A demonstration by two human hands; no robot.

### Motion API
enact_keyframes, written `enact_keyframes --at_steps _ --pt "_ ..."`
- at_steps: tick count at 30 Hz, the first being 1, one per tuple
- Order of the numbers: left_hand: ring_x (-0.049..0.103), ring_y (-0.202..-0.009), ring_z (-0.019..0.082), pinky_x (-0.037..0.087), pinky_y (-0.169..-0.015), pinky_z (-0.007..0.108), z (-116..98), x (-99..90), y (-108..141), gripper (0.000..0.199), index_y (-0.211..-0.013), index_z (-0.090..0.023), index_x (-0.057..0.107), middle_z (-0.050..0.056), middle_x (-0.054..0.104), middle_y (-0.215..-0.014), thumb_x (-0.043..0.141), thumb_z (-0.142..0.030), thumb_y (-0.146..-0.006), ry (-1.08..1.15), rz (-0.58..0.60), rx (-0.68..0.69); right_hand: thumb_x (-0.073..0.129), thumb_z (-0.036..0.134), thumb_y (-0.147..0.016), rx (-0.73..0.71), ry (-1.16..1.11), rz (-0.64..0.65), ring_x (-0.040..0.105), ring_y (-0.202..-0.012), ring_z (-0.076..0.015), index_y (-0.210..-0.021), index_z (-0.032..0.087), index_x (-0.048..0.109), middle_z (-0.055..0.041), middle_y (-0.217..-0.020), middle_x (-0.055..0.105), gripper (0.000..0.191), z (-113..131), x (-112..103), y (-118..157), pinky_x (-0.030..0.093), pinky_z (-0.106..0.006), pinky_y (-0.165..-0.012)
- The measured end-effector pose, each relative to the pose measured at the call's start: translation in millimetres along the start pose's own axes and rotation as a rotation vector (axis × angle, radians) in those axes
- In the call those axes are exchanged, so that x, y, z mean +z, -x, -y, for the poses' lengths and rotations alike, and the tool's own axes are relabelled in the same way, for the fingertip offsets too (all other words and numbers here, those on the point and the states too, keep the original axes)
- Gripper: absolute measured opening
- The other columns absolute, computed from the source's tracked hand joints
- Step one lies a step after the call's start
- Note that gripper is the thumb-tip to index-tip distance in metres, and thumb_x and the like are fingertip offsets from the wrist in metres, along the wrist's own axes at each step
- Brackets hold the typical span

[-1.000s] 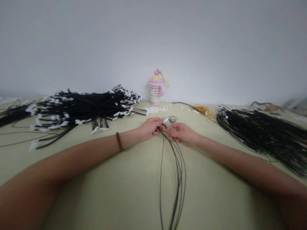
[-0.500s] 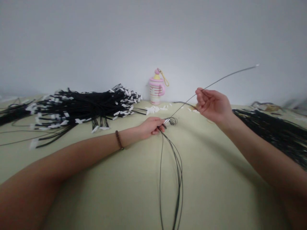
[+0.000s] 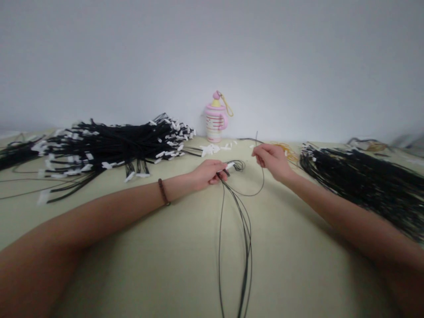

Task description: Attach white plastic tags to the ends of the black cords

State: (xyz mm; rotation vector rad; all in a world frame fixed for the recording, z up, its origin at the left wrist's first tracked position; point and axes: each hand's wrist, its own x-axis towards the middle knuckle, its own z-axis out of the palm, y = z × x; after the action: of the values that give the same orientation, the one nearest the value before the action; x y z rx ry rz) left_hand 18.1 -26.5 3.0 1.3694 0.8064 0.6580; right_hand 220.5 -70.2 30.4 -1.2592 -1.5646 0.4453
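Note:
My left hand (image 3: 208, 173) grips a bunch of thin black cords (image 3: 245, 238) near a small white tag (image 3: 229, 166). The cords hang toward me across the cloth, and a small coil (image 3: 239, 165) sits just past my fingers. My right hand (image 3: 270, 160) pinches a single black cord (image 3: 261, 187) between thumb and fingers. That cord sags in a loop back to the bunch, and its free end sticks up beyond my fingers. A dark bead bracelet (image 3: 162, 192) circles my left wrist.
Large heaps of black cords with white tags lie to the left (image 3: 109, 148) and right (image 3: 361, 185) on the beige cloth-covered table (image 3: 298, 265). A pink-and-white cup (image 3: 214, 121) stands by the wall, with white scraps (image 3: 210, 150) and yellow cord (image 3: 285, 152) nearby.
My right hand has dropped from high on the right to near the left hand. The cord it held now sags in a loop. My left hand has stayed in place.

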Motion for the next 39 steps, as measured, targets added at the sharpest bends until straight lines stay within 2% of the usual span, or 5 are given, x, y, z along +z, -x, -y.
enact_keyframes --at_steps 5,10,16,22,39 --pt "0.037 -0.035 0.004 0.016 -0.032 0.015 0 0.5 0 0.016 -0.071 -0.010 0.050 0.004 0.052 -0.051 0.049 -0.023 -0.079 0.011 0.013 0.009 0.041 0.021 -0.075 -0.128 0.148 0.276 0.039 -0.048 -0.0068 -0.058 0.015 0.053 0.0030 -0.050 0.043 0.021 6 34 32 0.028 -0.019 -0.048" --pt "0.037 -0.035 0.004 0.016 -0.031 0.014 0 -0.2 0 0.015 -0.070 -0.010 0.050 0.003 0.052 -0.052 0.050 -0.023 -0.078 0.033 0.023 0.026 0.038 0.018 -0.073 -0.179 0.200 0.363 0.038 -0.050 -0.0071 -0.051 0.014 0.045 0.0032 -0.049 0.040 0.023 -9 40 39 0.027 -0.019 -0.050" --pt "0.036 -0.035 0.004 0.015 -0.031 0.014 0 -1.3 0 0.015 -0.069 -0.010 0.051 0.003 0.051 -0.050 0.050 -0.022 -0.078 0.050 0.017 0.024 0.038 0.020 -0.071 -0.221 0.231 0.386 0.030 -0.047 -0.0063 -0.045 0.016 0.032 0.0044 -0.046 0.029 0.027 -10 40 39 0.022 -0.020 -0.048" --pt "0.036 -0.035 0.004 0.015 -0.032 0.014 1 -2.2 0 0.016 -0.069 -0.010 0.052 0.003 0.051 -0.050 0.052 -0.024 -0.077 0.052 0.023 0.032 0.037 0.020 -0.070 -0.200 0.236 0.363 0.029 -0.047 -0.0065 -0.045 0.016 0.031 0.0042 -0.046 0.028 0.026 -10 40 39 0.021 -0.020 -0.048" --pt "0.036 -0.034 0.004 0.015 -0.032 0.014 0 -0.5 1 0.015 -0.068 -0.010 0.052 0.002 0.050 -0.048 0.051 -0.022 -0.077 0.055 0.016 0.028 0.038 0.020 -0.071 -0.258 0.301 0.352 0.029 -0.047 -0.0062 -0.046 0.016 0.029 0.0044 -0.047 0.027 0.027 -9 41 39 0.021 -0.020 -0.048"
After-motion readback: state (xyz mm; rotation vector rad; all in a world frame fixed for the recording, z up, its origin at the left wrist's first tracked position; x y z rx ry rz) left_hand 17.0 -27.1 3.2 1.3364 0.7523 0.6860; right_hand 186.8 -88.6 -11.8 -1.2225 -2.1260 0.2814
